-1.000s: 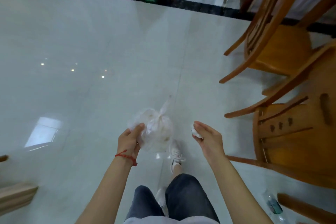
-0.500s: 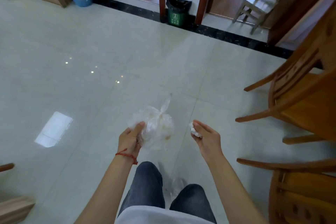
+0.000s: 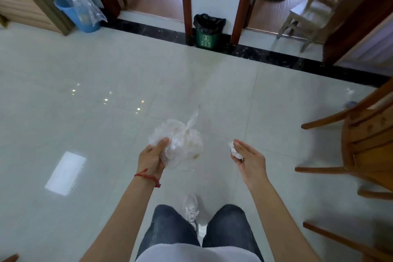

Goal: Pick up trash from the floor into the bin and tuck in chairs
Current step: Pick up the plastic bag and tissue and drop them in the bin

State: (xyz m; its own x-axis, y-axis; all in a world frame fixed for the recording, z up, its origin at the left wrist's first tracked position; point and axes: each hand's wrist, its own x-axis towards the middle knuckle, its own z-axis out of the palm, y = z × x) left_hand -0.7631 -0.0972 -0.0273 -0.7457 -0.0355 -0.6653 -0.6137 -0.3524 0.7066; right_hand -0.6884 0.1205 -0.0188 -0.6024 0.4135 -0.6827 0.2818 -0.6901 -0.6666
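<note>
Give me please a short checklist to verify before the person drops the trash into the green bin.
1. Left hand grips the clear plastic bag: ok.
2. Right hand pinches the crumpled tissue: ok.
3. Green bin is open, black liner on: ok.
4. Floor path to the bin is free: ok.
5. Bin within arm's reach: not ok, it stands far ahead by the wall.
6. Room left inside the bin: cannot tell.
</note>
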